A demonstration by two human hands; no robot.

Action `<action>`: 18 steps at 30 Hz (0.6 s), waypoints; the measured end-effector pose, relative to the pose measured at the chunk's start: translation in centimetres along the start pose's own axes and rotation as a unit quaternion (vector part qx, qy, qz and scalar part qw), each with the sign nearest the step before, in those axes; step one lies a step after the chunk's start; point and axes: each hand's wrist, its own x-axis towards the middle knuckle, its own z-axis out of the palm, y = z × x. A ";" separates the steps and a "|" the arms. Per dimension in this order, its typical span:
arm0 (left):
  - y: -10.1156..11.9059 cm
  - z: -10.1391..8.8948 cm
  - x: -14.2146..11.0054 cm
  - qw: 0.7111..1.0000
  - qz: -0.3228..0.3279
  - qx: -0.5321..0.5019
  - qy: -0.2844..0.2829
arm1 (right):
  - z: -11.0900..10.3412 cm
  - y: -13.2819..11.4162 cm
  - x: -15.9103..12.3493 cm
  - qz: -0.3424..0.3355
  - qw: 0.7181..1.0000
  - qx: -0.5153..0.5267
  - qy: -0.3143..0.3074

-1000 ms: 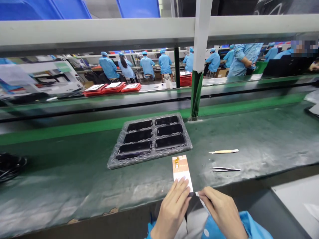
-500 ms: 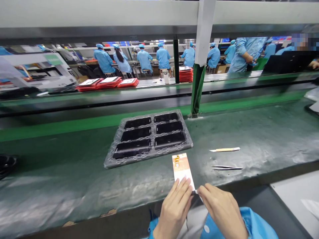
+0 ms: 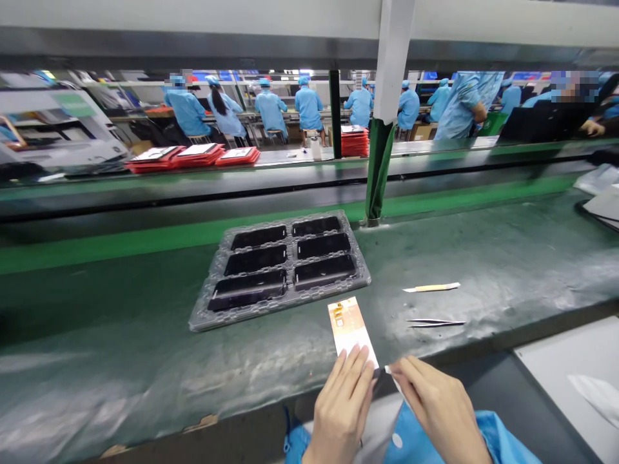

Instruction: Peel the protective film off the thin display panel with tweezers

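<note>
A phone screen panel, its pale orange and white back facing up with a gold flex cable at the far end, lies at the bench's front edge. My left hand rests on its near half, fingers outstretched and flat, covering that part. Just right of the panel's near corner, my right hand is closed in a pinch on a small white strip. A short dark piece shows between the panel's corner and the strip; whether they are joined I cannot tell.
Behind the panel stands a clear plastic tray holding several dark phone screens. A yellow-handled craft knife and tweezers lie to the right. A post rises at the bench's back. Co-workers in blue sit beyond.
My right hand has shifted slightly right, away from the panel's corner, with the white strip in its fingers. My left hand stays on the panel. The view has turned a little.
</note>
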 end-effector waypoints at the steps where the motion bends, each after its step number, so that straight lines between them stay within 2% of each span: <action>1: 0.1 0.1 0.1 1.000 0.000 0.004 0.004 | 0.0 0.0 -0.1 -0.006 1.000 0.000 0.000; 6: 0.4 0.7 0.6 0.999 -0.003 0.035 0.020 | 0.3 -0.1 0.0 -0.017 0.999 -0.027 0.004; 14: 1.0 1.2 0.8 0.998 -0.008 0.058 0.027 | 0.1 -0.2 0.2 -0.022 0.992 -0.127 -0.013; 18: 1.2 1.7 0.5 0.996 -0.002 0.081 0.034 | 0.1 -0.6 0.5 -0.019 0.987 -0.157 0.002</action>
